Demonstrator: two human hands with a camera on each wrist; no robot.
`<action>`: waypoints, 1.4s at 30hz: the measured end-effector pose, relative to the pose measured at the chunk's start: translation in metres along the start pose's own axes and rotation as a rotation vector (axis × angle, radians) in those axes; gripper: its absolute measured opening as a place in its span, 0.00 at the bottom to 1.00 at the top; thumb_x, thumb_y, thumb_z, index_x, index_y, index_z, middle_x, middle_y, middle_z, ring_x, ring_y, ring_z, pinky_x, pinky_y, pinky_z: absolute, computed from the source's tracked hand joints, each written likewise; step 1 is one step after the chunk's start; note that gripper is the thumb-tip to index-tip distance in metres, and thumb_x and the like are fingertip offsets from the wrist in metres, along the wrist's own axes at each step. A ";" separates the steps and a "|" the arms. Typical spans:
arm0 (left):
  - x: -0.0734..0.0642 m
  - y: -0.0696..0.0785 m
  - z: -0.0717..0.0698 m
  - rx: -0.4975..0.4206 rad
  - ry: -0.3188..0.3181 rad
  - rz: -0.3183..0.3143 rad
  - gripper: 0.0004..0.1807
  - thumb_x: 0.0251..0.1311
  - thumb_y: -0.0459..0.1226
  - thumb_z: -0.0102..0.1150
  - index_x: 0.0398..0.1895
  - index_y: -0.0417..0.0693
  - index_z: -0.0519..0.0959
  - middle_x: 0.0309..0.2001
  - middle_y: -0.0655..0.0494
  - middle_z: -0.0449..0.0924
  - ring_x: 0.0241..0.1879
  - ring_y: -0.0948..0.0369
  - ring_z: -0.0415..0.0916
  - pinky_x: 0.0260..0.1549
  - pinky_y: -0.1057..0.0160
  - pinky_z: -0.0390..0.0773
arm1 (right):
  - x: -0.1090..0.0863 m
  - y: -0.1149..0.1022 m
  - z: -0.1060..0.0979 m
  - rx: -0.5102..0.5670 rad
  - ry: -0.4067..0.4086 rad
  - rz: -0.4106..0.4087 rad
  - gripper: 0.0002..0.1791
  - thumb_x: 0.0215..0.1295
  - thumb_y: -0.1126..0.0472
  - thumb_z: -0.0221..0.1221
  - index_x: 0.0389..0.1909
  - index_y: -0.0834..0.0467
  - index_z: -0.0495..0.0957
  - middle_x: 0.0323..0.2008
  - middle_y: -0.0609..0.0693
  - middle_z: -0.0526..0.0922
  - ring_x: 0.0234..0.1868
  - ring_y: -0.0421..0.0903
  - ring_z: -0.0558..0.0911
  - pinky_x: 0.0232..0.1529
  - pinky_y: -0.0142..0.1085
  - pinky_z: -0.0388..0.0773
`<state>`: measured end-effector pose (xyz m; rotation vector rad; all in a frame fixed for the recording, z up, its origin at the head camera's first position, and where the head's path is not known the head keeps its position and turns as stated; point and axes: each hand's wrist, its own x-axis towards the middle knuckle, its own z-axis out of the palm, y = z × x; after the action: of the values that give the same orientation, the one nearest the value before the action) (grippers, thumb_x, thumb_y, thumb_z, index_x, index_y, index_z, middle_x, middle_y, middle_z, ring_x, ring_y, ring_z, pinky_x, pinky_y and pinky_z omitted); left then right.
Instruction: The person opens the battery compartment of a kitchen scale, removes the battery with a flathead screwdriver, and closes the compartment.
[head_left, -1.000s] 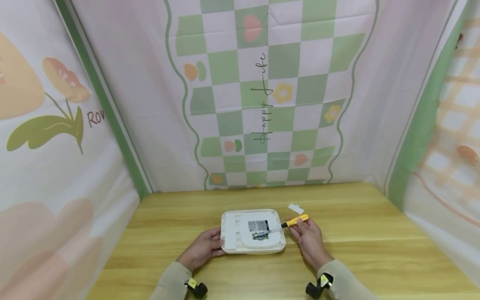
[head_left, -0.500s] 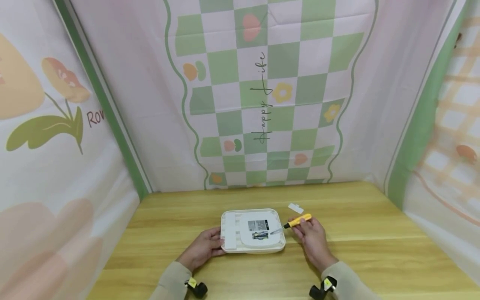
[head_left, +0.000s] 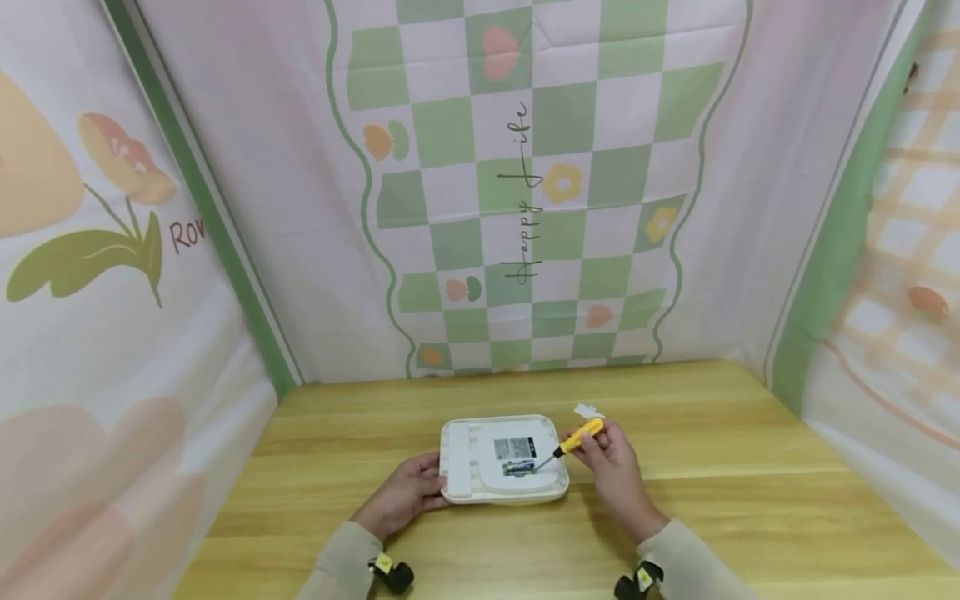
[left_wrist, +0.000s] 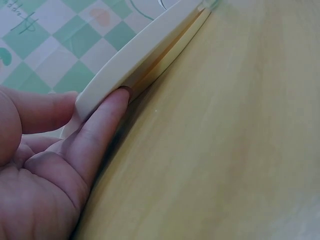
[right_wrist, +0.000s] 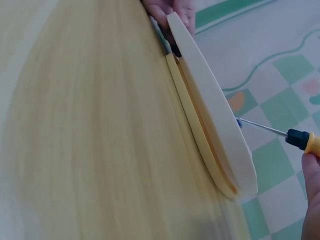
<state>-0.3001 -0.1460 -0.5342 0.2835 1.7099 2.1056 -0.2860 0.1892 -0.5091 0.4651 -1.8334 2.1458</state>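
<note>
A white, rounded rectangular device [head_left: 459,462] lies with its underside up, showing a grey label [head_left: 512,448] and an uncovered battery compartment with batteries [head_left: 518,468] in it. My left hand [head_left: 408,492] grips its left edge; in the left wrist view the thumb [left_wrist: 47,112] is at the upper rim and a finger is tucked beneath. My right hand [head_left: 618,475] holds a screwdriver [head_left: 583,434] by its yellow handle. The screwdriver's metal shaft [right_wrist: 262,126] slants down leftward, its tip at the compartment's right end.
A small white battery cover [head_left: 587,411] lies on the wooden table [head_left: 360,425] just beyond my right hand. Patterned cloth [head_left: 555,208] hangs behind the table and along both sides.
The screwdriver's tip moved right off the batteries, then back left to the compartment's end. Its handle now stands more steeply. My left hand and the device stay put.
</note>
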 end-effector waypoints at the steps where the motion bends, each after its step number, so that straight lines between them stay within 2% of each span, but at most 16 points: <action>1: 0.000 0.000 0.000 0.000 0.000 -0.002 0.31 0.69 0.24 0.45 0.71 0.24 0.48 0.56 0.35 0.74 0.51 0.48 0.77 0.49 0.52 0.80 | 0.000 -0.001 0.002 -0.018 -0.003 -0.009 0.15 0.75 0.66 0.47 0.55 0.73 0.61 0.45 0.57 0.80 0.48 0.43 0.82 0.53 0.37 0.78; 10: 0.000 0.000 0.000 -0.005 0.002 -0.005 0.32 0.68 0.24 0.46 0.71 0.24 0.48 0.57 0.34 0.73 0.52 0.48 0.77 0.50 0.51 0.80 | -0.002 -0.006 0.009 -0.154 -0.025 -0.052 0.14 0.75 0.68 0.46 0.56 0.72 0.62 0.46 0.68 0.77 0.47 0.42 0.82 0.52 0.34 0.78; 15: 0.001 -0.001 -0.001 -0.008 0.009 -0.009 0.31 0.69 0.24 0.46 0.72 0.25 0.49 0.57 0.35 0.73 0.51 0.48 0.77 0.49 0.51 0.80 | -0.002 -0.009 0.009 -0.195 -0.054 -0.077 0.14 0.76 0.67 0.45 0.56 0.72 0.63 0.47 0.68 0.77 0.49 0.44 0.81 0.52 0.33 0.78; 21: 0.002 -0.002 -0.002 -0.018 0.010 -0.012 0.31 0.68 0.24 0.46 0.72 0.26 0.50 0.57 0.35 0.74 0.51 0.47 0.77 0.49 0.51 0.80 | 0.000 -0.013 0.010 -0.278 -0.067 -0.116 0.13 0.76 0.66 0.46 0.55 0.70 0.65 0.45 0.63 0.80 0.48 0.41 0.81 0.52 0.34 0.78; 32: 0.002 0.001 -0.001 -0.006 0.021 -0.016 0.31 0.68 0.24 0.46 0.72 0.26 0.50 0.57 0.35 0.74 0.51 0.47 0.77 0.50 0.51 0.80 | 0.004 -0.012 0.010 -0.254 -0.060 -0.081 0.14 0.75 0.66 0.47 0.55 0.70 0.65 0.46 0.64 0.79 0.48 0.41 0.81 0.52 0.32 0.78; 42: 0.002 0.000 -0.001 -0.004 0.016 -0.011 0.31 0.68 0.23 0.46 0.71 0.26 0.51 0.56 0.35 0.74 0.50 0.47 0.78 0.49 0.51 0.80 | 0.003 -0.012 0.010 -0.270 -0.080 -0.109 0.13 0.75 0.67 0.47 0.55 0.71 0.65 0.46 0.65 0.79 0.47 0.40 0.81 0.51 0.35 0.79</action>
<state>-0.3023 -0.1461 -0.5345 0.2560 1.7117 2.1089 -0.2832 0.1811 -0.4957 0.5798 -2.0513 1.7991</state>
